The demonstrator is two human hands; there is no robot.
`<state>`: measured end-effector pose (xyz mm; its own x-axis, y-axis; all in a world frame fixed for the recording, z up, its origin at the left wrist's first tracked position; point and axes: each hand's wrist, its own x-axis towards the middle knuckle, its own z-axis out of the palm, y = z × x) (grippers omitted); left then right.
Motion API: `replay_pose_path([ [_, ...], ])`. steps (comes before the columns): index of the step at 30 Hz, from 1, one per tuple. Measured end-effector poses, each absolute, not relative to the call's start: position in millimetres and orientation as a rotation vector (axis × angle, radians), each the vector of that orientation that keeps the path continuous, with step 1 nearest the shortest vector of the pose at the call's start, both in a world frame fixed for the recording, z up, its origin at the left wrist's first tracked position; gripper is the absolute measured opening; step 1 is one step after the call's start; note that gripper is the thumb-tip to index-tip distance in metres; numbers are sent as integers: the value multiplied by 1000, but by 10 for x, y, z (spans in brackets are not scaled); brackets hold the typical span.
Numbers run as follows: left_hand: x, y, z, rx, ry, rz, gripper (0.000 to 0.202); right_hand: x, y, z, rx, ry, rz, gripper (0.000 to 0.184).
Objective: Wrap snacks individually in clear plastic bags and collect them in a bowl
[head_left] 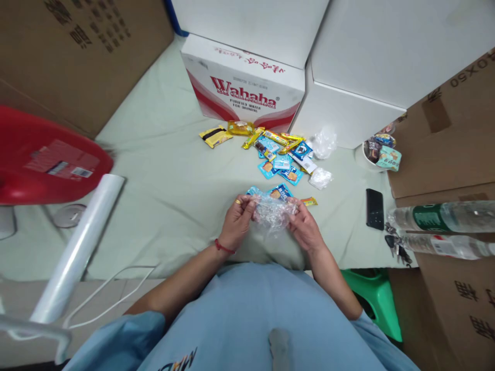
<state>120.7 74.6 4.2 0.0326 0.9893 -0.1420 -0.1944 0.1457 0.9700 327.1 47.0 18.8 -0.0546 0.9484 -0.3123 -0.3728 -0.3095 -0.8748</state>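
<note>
A crumpled clear plastic bag (pixel 273 214) is stretched between my two hands, just in front of my body. My left hand (pixel 238 219), with a ring and a red wrist cord, pinches its left side. On the other side my right hand (pixel 305 224) grips the plastic by its edge. Right behind the bag lie blue snack packets (pixel 281 191), partly covered by it. Farther back is a loose pile of blue packets (pixel 282 163) and yellow wrapped bars (pixel 275 137). Two balled-up pieces of clear plastic, one a crumpled wad (pixel 320 178), sit right of the pile.
A Wahaha carton (pixel 243 93) stands behind the snacks. To the right are a white tub of snacks (pixel 367 158), a phone (pixel 375 208), keys (pixel 397 250) and lying bottles (pixel 456 216). A plastic film roll (pixel 83 242) and red container (pixel 54 159) are at left.
</note>
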Motion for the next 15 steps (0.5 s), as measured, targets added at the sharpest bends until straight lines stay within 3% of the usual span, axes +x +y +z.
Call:
replay_pose_path([
  [4,1109,735,-10,1076,1262,1179,38,3273,459,109,-1246,-809,1712,48],
  [8,1039,710,-50,1218,1396,1099,34,3293,495,29,-1296,-803,1575,35],
  [15,1021,773,-73,1114,1381,1109,40,3340,477,114,-1127,-692,1611,36],
])
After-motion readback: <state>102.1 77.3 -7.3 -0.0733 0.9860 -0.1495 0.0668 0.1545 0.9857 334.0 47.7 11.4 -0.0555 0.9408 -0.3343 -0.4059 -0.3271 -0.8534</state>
